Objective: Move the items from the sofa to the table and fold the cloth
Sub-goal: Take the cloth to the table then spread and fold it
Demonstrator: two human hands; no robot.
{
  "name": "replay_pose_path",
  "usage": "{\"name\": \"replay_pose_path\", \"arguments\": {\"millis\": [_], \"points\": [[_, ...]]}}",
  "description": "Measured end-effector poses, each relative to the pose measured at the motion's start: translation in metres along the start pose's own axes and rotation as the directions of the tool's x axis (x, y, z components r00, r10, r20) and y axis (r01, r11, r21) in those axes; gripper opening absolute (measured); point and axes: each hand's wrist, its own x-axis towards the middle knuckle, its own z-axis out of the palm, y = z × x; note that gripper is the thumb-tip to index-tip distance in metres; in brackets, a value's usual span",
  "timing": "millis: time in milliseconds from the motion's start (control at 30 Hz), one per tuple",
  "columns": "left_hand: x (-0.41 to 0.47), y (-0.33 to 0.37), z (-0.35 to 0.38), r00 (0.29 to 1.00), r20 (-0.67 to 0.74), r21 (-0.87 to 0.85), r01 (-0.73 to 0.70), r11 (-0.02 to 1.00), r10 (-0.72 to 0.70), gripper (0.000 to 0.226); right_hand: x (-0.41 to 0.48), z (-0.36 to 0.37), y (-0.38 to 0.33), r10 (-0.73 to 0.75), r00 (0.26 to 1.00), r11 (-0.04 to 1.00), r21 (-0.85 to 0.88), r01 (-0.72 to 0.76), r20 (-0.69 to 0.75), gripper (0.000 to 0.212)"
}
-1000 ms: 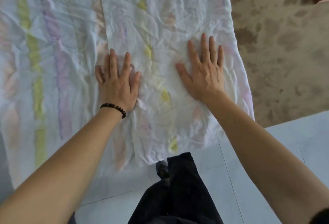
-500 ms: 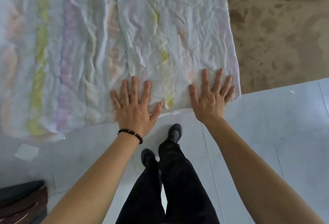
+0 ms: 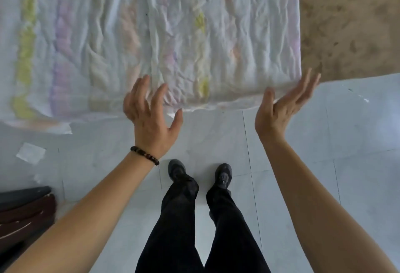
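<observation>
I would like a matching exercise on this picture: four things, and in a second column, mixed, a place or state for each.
1. crumpled white cloth with pastel stripes
2. left hand wearing a dark bead bracelet
3. bare right hand
4. small white paper scrap

a. palm visible
b. on floor tiles, left
c. spread out, partly folded
d. back visible, fingers spread

Pairs: 1-c, 2-d, 3-a, 4-b
</observation>
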Motion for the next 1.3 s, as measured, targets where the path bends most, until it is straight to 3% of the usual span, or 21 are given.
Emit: {"name": "replay_pose_path", "arguments": {"millis": [67,133,167,233,300,400,567,667,767,867,967,1067,1300], "points": [[-0.035,0.008,0.003,0.980,-0.043,-0.159,0.185,0.970,-0.194,0.039,0.000,-0.004,0.017,0.340,0.941,0.933,0.129,-0.337,0.003,0.095],[-0.055,0.016,0.012,0.872,0.116,-0.316,0.486,0.815,-0.475,0.036,0.008,-0.008,0.036,0.504,0.854,0.845,0.131,-0.519,0.132,0.104],[-0.056,0.018,0.019,0.772,0.224,-0.363,0.633,0.684,-0.595,0.039,0.013,-0.009,0.044,0.499,0.837,0.846,0.085,-0.527,0.225,0.102],[-0.046,0.018,0.035,0.608,0.392,-0.395,0.789,0.471,-0.690,0.049,0.023,-0.009,0.055,0.444,0.803,0.882,-0.034,-0.471,0.398,0.081],[-0.031,0.013,0.050,0.568,0.470,-0.415,0.818,0.399,-0.675,0.047,0.028,-0.008,0.063,0.432,0.776,0.896,-0.121,-0.427,0.459,0.045],[-0.027,0.000,0.064,0.563,0.456,-0.355,0.826,0.439,-0.689,0.024,0.027,-0.009,0.078,0.430,0.756,0.900,-0.173,-0.399,0.493,0.018],[-0.068,0.001,0.056,0.564,0.500,-0.131,0.799,0.587,-0.657,0.049,0.014,-0.018,0.099,0.473,0.738,0.881,-0.245,-0.404,0.481,0.027],[-0.083,-0.003,0.052,0.583,0.505,-0.106,0.774,0.624,-0.637,0.048,0.016,-0.018,0.103,0.478,0.740,0.878,-0.275,-0.391,0.473,0.033],[-0.073,-0.012,0.056,0.574,0.488,-0.108,0.787,0.607,-0.657,0.049,0.023,-0.014,0.105,0.443,0.766,0.893,-0.301,-0.333,0.466,0.027],[-0.050,-0.019,0.061,0.540,0.481,-0.122,0.821,0.557,-0.691,0.011,0.028,-0.012,0.100,0.463,0.781,0.881,-0.311,-0.356,0.420,0.022],[-0.035,-0.023,0.060,0.482,0.443,-0.226,0.876,0.427,-0.756,0.036,0.030,-0.012,0.086,0.456,0.805,0.889,-0.228,-0.396,0.379,0.023],[-0.029,-0.008,0.043,0.533,0.443,-0.290,0.846,0.447,-0.721,0.038,0.027,-0.021,0.065,0.391,0.817,0.919,-0.224,-0.324,0.424,0.039],[-0.046,0.049,-0.053,0.619,0.386,-0.276,0.785,0.555,-0.684,0.030,0.002,-0.077,0.001,0.353,0.784,0.934,-0.244,-0.261,0.511,0.052]]}}
